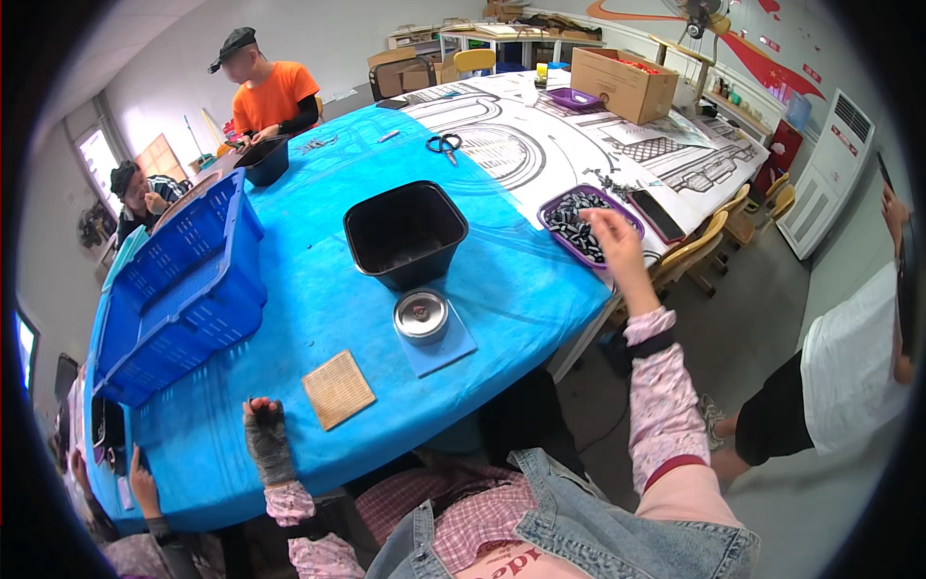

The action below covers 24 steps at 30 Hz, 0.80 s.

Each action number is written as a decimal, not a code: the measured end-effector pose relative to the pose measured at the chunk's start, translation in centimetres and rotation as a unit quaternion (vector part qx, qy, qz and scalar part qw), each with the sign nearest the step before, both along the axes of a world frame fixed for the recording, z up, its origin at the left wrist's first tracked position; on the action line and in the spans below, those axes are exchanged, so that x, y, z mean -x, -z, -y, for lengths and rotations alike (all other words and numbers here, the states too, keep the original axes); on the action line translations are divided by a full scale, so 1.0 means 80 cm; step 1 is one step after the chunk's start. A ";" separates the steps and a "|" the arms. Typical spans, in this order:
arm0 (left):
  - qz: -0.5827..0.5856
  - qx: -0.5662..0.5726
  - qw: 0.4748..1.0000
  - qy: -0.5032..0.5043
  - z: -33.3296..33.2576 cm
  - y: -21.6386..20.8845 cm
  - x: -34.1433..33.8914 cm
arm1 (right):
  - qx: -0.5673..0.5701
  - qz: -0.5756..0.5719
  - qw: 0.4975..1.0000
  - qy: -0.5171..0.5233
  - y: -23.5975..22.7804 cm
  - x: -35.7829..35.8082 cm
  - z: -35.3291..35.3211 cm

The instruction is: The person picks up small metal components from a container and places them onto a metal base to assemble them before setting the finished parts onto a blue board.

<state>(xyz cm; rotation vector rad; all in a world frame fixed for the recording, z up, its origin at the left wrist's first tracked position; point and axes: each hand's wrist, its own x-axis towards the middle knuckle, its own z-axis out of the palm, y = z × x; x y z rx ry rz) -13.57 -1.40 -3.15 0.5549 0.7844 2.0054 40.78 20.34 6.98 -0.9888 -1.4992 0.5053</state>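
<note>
"Where were the small pieces (571,232), seen from the hands?"

"Well apart from the left hand (265,434), which lay on the blue cloth (318,318) in a dark fingerless glove, fingers loosely bent; whether it held anything, I couldn't tell. Farther out, the right hand (612,236) had its thumb and fingers drawn close together right over the pieces. Whether they pinched one, I couldn't tell either."

"How did the pieces look?"

"Short, dark and grey, heaped loosely."

"And the containers?"

"Nearest, a blue crate (207,299) at the left and a round metal tin (421,315) on a blue square (439,357). Just beyond the tin stood a black tub (405,227), its dark inside showing. The purple basket (563,243) held the heap. Farthest off, a cardboard box (612,85) had something red in its open top."
</note>
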 end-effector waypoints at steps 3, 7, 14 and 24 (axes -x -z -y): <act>-0.009 -0.003 1.000 0.023 0.002 0.008 0.010 | 0.004 0.118 0.989 0.086 -0.007 -0.065 -0.034; -0.025 0.004 1.000 0.006 0.005 0.006 0.010 | 0.066 0.171 0.979 0.085 0.001 -0.077 -0.050; -0.051 0.012 0.998 0.015 0.011 0.008 0.017 | 0.026 0.294 0.954 0.054 0.011 -0.068 -0.057; -0.086 0.052 0.994 -0.041 0.003 0.002 0.010 | -0.097 0.431 0.896 0.052 0.034 -0.062 -0.077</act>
